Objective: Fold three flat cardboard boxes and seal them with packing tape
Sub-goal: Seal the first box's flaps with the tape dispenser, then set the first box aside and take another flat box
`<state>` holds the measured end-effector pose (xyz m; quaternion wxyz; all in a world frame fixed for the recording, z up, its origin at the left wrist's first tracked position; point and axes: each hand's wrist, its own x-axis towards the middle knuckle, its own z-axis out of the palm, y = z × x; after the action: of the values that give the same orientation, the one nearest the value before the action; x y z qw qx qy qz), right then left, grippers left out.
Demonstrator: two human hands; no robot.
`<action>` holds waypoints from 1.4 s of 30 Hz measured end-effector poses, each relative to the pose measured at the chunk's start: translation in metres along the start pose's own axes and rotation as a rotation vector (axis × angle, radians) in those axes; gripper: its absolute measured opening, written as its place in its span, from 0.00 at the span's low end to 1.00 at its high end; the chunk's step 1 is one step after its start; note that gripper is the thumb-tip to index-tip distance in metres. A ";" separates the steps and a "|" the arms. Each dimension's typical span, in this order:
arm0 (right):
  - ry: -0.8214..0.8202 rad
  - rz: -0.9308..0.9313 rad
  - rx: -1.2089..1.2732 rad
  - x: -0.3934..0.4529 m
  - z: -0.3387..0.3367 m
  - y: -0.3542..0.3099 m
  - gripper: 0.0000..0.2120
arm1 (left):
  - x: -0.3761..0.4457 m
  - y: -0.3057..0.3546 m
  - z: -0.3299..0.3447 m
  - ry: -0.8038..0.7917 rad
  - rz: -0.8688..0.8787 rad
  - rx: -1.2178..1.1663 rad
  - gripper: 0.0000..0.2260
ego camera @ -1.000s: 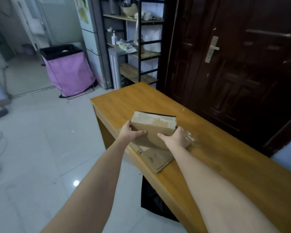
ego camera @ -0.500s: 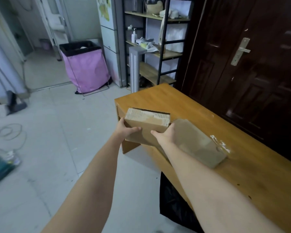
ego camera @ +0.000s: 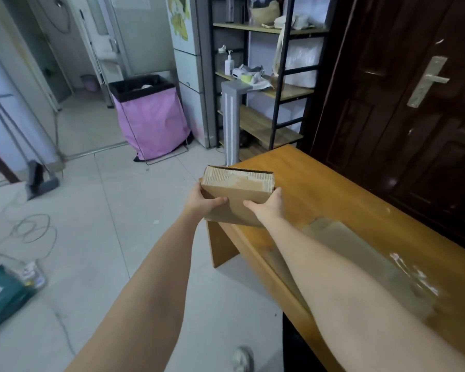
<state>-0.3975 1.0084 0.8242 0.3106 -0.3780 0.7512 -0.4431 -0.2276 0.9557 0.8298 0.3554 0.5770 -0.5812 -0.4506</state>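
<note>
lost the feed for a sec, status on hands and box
Left hand and right hand both grip the cardboard box, held up over the table corner. Flat cardboard lies on the table. Nothing in the way.

We find no legible text: the poster (ego camera: 178, 22) on the fridge is blurred, and the cardboard box (ego camera: 235, 196) bears no readable print.

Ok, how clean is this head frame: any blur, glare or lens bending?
Head view: the box between left hand and right hand is fairly sharp; the flat cardboard on the table is smeared, with glare patches; shelf uprights lean from wide-angle distortion.
</note>
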 end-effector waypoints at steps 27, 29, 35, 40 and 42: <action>0.589 0.408 0.039 0.239 -0.118 0.051 0.36 | 0.288 0.093 0.285 -0.698 0.248 0.270 0.35; 0.638 0.401 0.046 0.257 -0.134 0.052 0.35 | 0.305 0.109 0.310 -0.775 0.282 0.265 0.34; 0.752 0.436 0.024 0.307 -0.163 0.046 0.34 | 0.346 0.132 0.362 -0.834 0.365 0.219 0.31; 0.775 0.550 -0.017 0.330 -0.158 0.065 0.33 | 0.358 0.117 0.386 -0.878 0.341 0.178 0.31; 0.769 0.586 -0.015 0.340 -0.157 0.074 0.33 | 0.362 0.111 0.396 -0.889 0.300 0.193 0.32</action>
<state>-0.7219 0.8134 0.7773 0.1195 0.0383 0.8896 -0.4393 -0.6652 0.6343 0.7600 0.0780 0.2685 -0.7929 -0.5415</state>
